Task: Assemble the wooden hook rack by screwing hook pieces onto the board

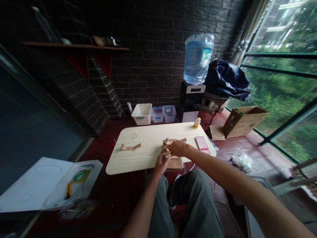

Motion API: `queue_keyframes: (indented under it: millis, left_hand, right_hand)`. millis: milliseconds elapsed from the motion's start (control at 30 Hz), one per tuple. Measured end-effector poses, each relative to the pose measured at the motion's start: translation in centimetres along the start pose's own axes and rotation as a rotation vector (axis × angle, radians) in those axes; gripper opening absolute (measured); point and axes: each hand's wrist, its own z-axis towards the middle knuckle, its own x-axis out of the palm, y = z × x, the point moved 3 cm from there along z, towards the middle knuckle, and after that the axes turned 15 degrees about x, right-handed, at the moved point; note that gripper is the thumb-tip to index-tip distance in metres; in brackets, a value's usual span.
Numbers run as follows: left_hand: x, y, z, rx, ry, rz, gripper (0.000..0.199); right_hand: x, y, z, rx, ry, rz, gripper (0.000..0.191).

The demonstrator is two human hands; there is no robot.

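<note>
At the near edge of the pale folding table [146, 138], my left hand [161, 164] is closed around the end of a small wooden piece [167, 154]. My right hand [179, 148] reaches over from the right, fingers bent and pressed together against the same wooden parts. Whatever lies between its fingertips is too small and covered to name. Behind my hands shows another wooden piece [182, 140] with a slanted end. A flat brown cardboard piece [175, 164] lies beneath them. Off to the left rests a separate wooden bracket [131, 146], one end rounded, the other angled.
Small bent metal pieces [134, 136] lie on the table's left half. A phone [203, 144] and a yellow-capped bottle [197, 123] are at the right. Beyond stand plastic bins [141, 114] and a water dispenser [192, 100]. An open white case [74, 181] is at left.
</note>
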Motion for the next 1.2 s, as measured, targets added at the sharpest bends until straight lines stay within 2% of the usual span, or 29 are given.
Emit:
queue_keyframes:
  millis: [200, 333, 467, 600, 800, 1200]
  left_hand:
    - [0.1, 0.1, 0.0, 0.0, -0.004, 0.022, 0.025]
    - [0.1, 0.1, -0.1, -0.004, -0.005, 0.021, 0.028]
    - [0.1, -0.2, -0.1, -0.01, -0.01, 0.044, 0.028]
    - [0.1, -0.7, 0.0, 0.0, -0.001, 0.046, 0.026]
    - [0.0, -0.8, 0.1, -0.005, -0.015, 0.023, 0.027]
    - [0.0, -0.4, 0.0, -0.013, -0.012, 0.005, 0.03]
  right_hand:
    - [-0.1, 0.0, 0.3, -0.037, -0.078, -0.014, 0.029]
    - [0.5, -0.2, 0.5, 0.021, -0.059, 0.025, 0.028]
    - [0.4, -0.2, 0.3, 0.066, -0.054, 0.06, 0.035]
    - [0.0, 0.0, -0.1, 0.031, -0.053, 0.054, 0.037]
    - [0.4, 0.0, 0.0, -0.008, -0.077, -0.008, 0.03]
    - [0.3, 0.3, -0.3, 0.043, -0.039, -0.001, 0.033]
